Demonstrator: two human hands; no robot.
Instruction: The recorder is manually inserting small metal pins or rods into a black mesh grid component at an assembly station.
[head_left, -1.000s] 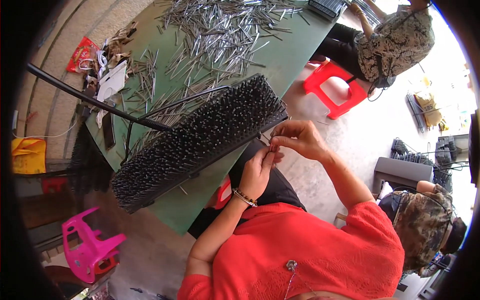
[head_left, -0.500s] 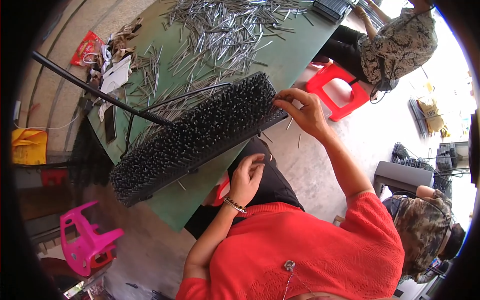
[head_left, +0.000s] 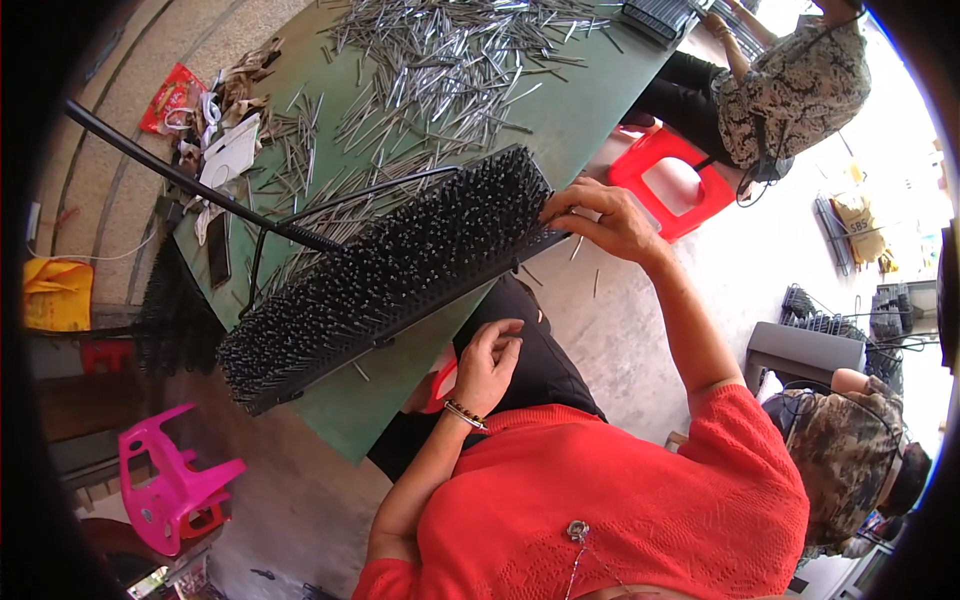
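Note:
A long black push broom head (head_left: 400,255) lies slantwise across the green table's near edge, its dense bristles facing up. My right hand (head_left: 605,218) is at its right end, fingertips pinched against the outermost bristles; what lies between them is too small to make out. Above my lap, apart from the broom head, my left hand (head_left: 487,365) hovers with fingers loosely bent and the thumb apart from them. I see nothing in it. A bracelet circles that wrist. Many loose grey metallic-looking strips (head_left: 440,70) are heaped on the table beyond.
A black pole (head_left: 180,172) slants over the table (head_left: 575,100) at left, beside a dark phone-like slab (head_left: 219,252). A pink stool (head_left: 170,480) is at lower left, a red stool (head_left: 620,170) at right. One person works at the far right, another sits behind my right side.
My right hand has shifted slightly at the broom head's end, its fingers now more bent over the bristles. My left hand has dropped a little and moved slightly left.

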